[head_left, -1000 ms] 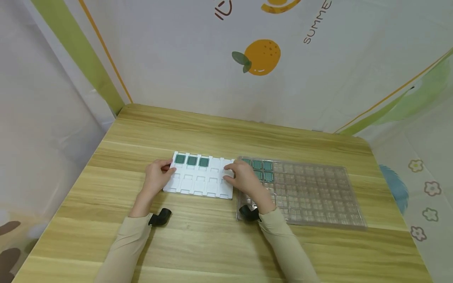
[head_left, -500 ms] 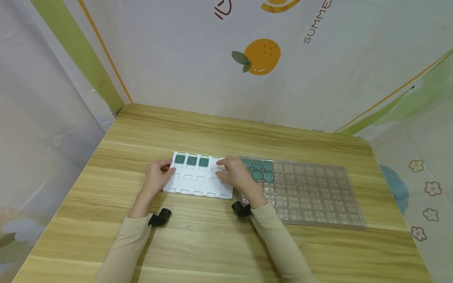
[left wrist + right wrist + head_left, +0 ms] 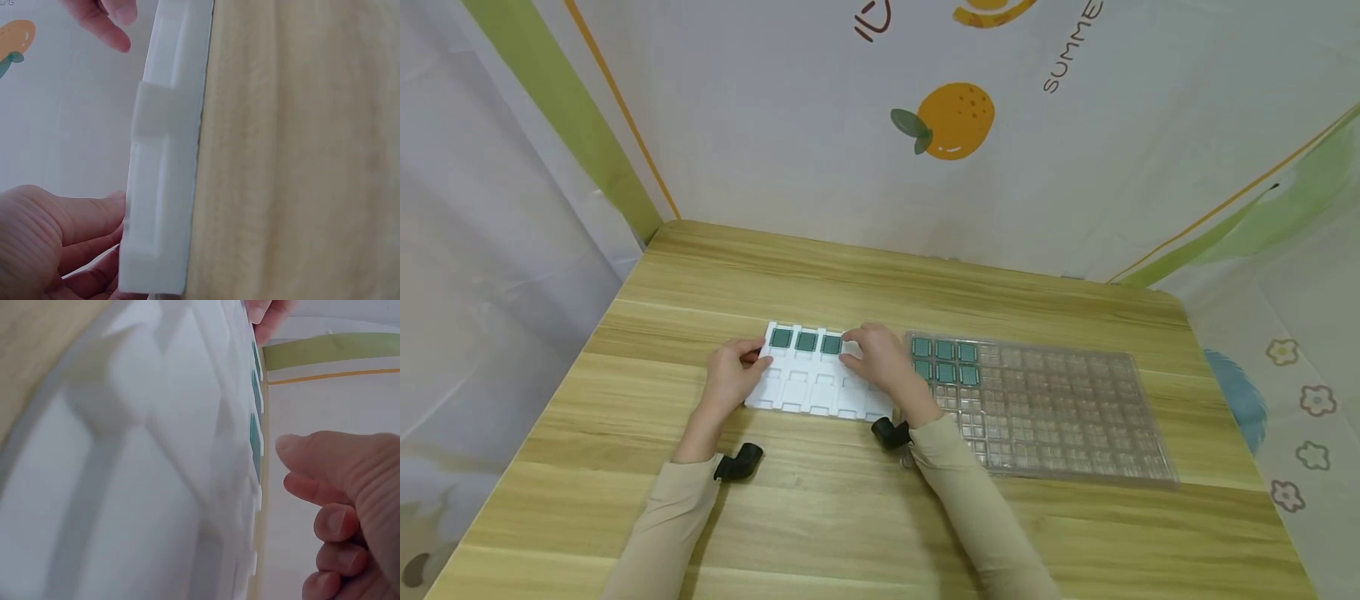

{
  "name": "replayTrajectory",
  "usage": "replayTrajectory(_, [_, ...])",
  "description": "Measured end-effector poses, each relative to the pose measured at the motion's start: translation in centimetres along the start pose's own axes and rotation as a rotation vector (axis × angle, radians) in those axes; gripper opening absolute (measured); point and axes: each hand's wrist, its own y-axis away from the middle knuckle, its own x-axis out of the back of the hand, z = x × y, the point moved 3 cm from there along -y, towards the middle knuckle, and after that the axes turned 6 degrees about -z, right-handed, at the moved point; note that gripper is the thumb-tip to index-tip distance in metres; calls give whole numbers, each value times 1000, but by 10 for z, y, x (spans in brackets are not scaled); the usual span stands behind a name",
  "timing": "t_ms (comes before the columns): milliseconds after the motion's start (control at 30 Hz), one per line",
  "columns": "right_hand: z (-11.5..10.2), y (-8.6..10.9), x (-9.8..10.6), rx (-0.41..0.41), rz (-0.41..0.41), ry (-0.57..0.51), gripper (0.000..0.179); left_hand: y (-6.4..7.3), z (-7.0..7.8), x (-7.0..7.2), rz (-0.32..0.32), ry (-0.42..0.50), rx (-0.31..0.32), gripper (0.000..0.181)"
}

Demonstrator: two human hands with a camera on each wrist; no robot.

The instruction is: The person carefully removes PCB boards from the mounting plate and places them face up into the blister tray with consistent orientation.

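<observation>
A white plastic tray with moulded pockets (image 3: 808, 388) lies on the table, three green square chips (image 3: 807, 342) in its far row. My left hand (image 3: 732, 375) grips its left end, the thumb against the edge in the left wrist view, where the hand (image 3: 69, 244) shows large. Over the tray's right part is my right hand (image 3: 883, 362), index finger and thumb apart, fingertips right beside the third chip (image 3: 831, 344). Nothing shows between thumb and curled fingers of the right hand (image 3: 350, 494) in the right wrist view. The hand hides the far-right pockets.
A large clear tray (image 3: 1067, 408) with many small cells lies to the right, several green chips (image 3: 945, 350) in its far-left cells. Its left edge is next to the white tray. A printed curtain (image 3: 820, 167) hangs behind the table (image 3: 820, 517).
My right hand has moved left along the white tray, from its right end to the third chip. The clear tray's left chips are uncovered. My left hand stays put.
</observation>
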Motion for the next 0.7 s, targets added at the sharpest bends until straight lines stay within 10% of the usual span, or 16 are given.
replayTrajectory(700, [-4,-20,-11,-57,-54,-13,28,0,-1,0,-8,9,8,30])
